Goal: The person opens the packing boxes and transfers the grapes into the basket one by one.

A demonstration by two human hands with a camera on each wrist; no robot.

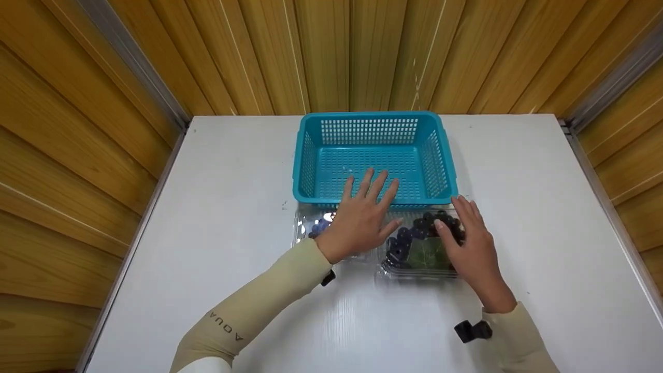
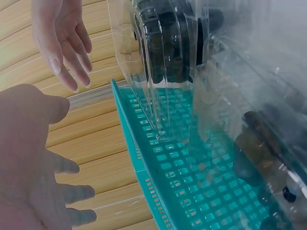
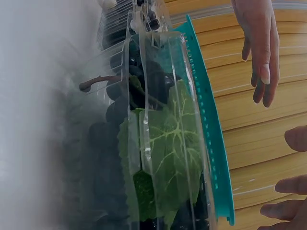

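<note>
Two clear plastic boxes stand side by side on the table against the front of a blue basket (image 1: 374,200). The right box (image 1: 418,271) contains dark grapes (image 1: 399,246) and a green leaf (image 3: 172,148). More dark fruit shows in the left box (image 1: 303,223), which is partly hidden by my left hand (image 1: 359,223). That hand is above the boxes, fingers spread toward the basket and holding nothing. My right hand (image 1: 474,247) is over the right end of the right box, thumb apart from its straight fingers. In the wrist views both hands appear above the box lids.
The basket has perforated walls and stands at the back of the white table (image 1: 233,217). Wood-patterned panels (image 1: 321,57) rise behind and on both sides. Black wrist devices (image 1: 472,331) are on the sleeves.
</note>
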